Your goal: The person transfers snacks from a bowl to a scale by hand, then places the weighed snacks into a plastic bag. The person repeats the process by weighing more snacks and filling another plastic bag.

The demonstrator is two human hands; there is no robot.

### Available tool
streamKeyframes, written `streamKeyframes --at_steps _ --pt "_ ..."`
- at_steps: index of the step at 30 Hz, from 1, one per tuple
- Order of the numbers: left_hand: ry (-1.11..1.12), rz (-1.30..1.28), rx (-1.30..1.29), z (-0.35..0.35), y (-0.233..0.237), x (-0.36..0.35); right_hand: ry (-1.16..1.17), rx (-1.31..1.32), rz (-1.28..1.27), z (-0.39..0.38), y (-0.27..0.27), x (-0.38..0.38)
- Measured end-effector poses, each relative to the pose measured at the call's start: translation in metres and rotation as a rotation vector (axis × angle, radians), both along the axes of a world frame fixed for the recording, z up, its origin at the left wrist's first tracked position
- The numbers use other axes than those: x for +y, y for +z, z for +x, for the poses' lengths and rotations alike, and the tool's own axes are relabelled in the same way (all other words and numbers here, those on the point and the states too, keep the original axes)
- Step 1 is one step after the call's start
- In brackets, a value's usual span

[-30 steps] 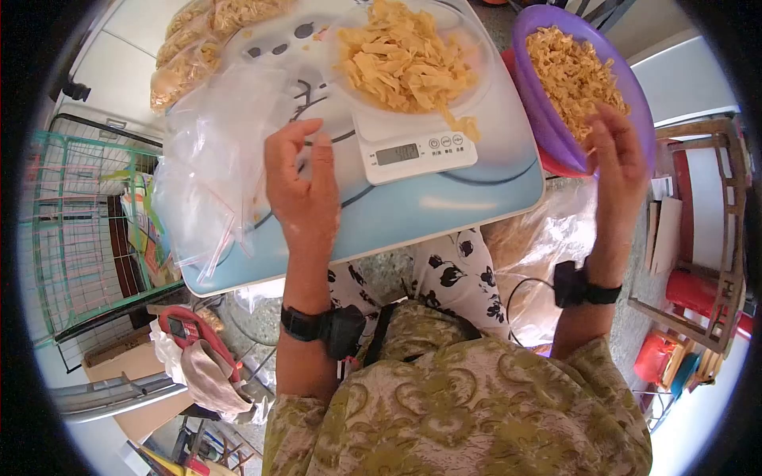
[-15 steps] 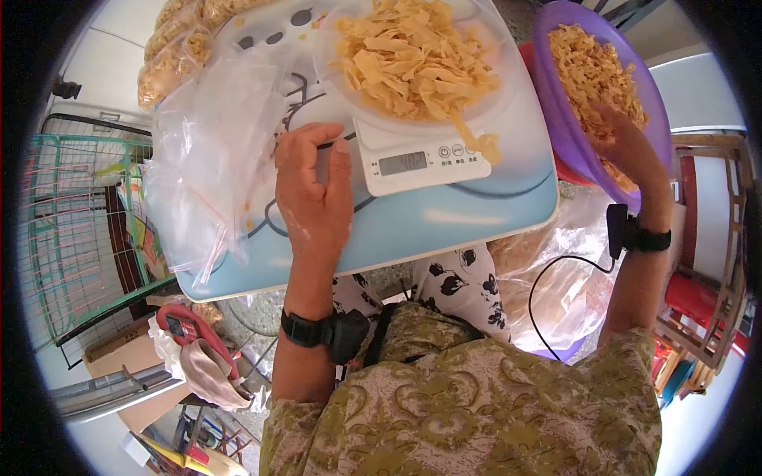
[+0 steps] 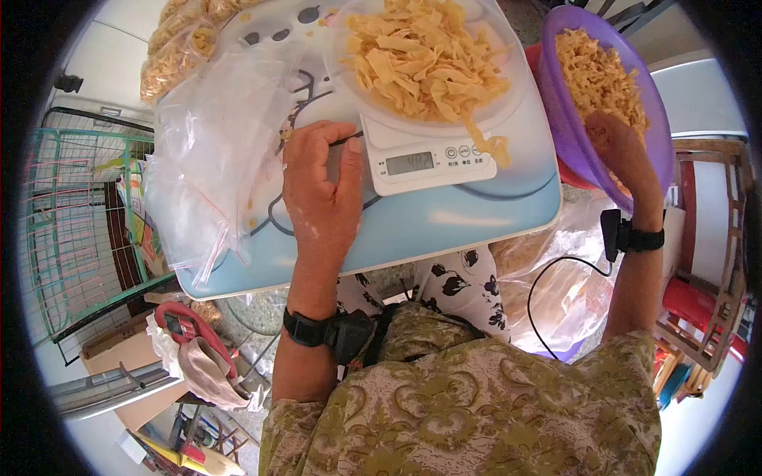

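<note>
My left hand (image 3: 324, 186) rests on the table (image 3: 444, 226), thumb and forefinger apart, holding nothing. Just right of it stands a white kitchen scale (image 3: 436, 170) with a lit display. A clear round tray (image 3: 516, 87) on the scale bears a heap of flat yellow strips (image 3: 429, 59); one strip hangs over its front edge. My right hand (image 3: 623, 151) is inside the purple basin (image 3: 552, 119), at the shredded yellow pieces (image 3: 599, 75). Its fingertips are hidden, so what it holds, if anything, cannot be made out.
Clear plastic bags (image 3: 210, 151) lie on the table's left side. Filled bags (image 3: 178, 63) stand at the back left. A green wire rack (image 3: 79, 230) is at the far left. Below it lies a red-rimmed bag (image 3: 206, 349). Plastic sheeting (image 3: 556, 278) is at the lower right.
My right hand has shifted slightly left and down within the basin. The view has moved a little, and my left hand appears slightly further right, still beside the scale.
</note>
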State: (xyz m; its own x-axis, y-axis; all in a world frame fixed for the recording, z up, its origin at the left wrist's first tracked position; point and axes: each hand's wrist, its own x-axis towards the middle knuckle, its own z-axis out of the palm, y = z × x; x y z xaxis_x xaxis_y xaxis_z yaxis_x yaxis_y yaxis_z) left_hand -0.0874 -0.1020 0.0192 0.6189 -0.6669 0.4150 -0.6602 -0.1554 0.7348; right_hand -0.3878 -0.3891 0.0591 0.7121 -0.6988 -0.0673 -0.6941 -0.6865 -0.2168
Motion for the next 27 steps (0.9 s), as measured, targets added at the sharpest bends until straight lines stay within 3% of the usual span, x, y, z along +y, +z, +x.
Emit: streamKeyframes --at_steps 5,7,14,19,23,27 --pt "0.000 -0.017 0.001 -0.001 0.000 0.000 -0.172 -0.161 0.133 -0.010 0.005 -0.005" --pt "0.002 -0.028 0.002 -0.001 -0.001 0.000 -0.182 -0.168 -0.077 -0.016 0.010 -0.006" --pt "-0.002 0.011 -0.039 0.000 -0.001 0.001 -0.194 -0.414 -0.169 -0.037 0.014 -0.024" --pt "-0.008 0.013 -0.029 0.000 -0.002 0.001 -0.375 -0.612 0.027 -0.029 0.031 -0.014" --pt "0.002 -0.002 -0.061 0.000 -0.002 0.001 -0.346 -0.832 0.133 -0.035 0.028 -0.020" --pt "-0.029 -0.017 -0.058 0.003 -0.007 0.000 -0.471 -1.104 0.460 -0.034 0.034 -0.013"
